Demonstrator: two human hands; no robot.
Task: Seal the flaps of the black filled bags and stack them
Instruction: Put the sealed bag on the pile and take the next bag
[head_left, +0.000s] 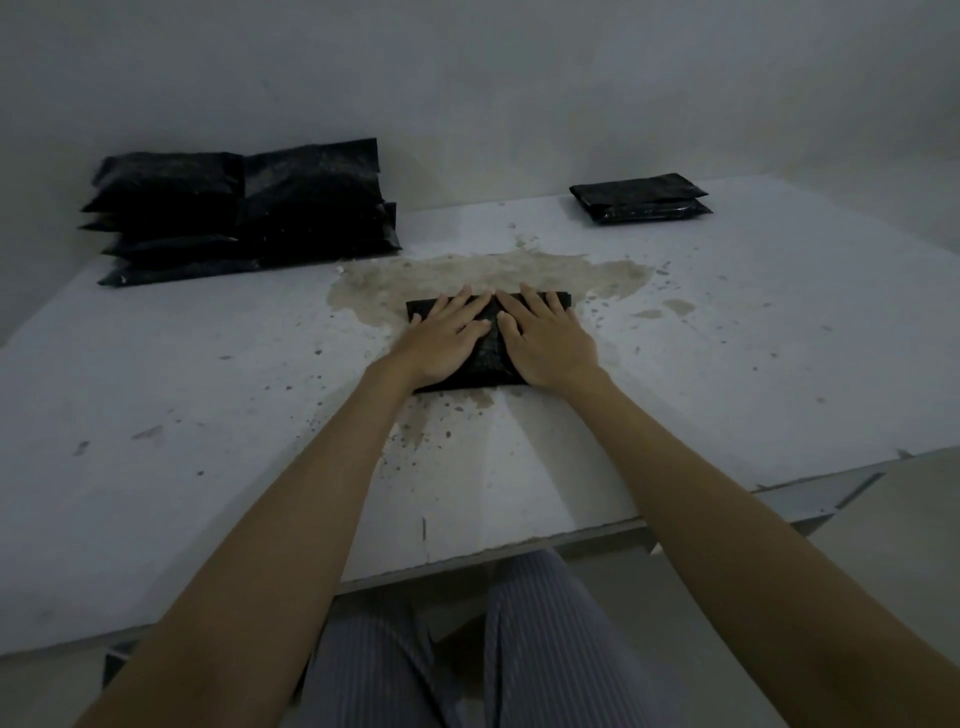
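A black filled bag lies flat in the middle of the white table. My left hand presses on its left half with straight, spread fingers. My right hand presses flat on its right half, and the fingertips of both hands nearly meet at the bag's far edge. A pile of several black filled bags with loose flaps sits at the far left against the wall. Two flat black bags lie stacked at the far right.
A brownish stain spreads over the table around and beyond the bag. The wall runs right behind the table. The table's front edge is close to my striped trousers.
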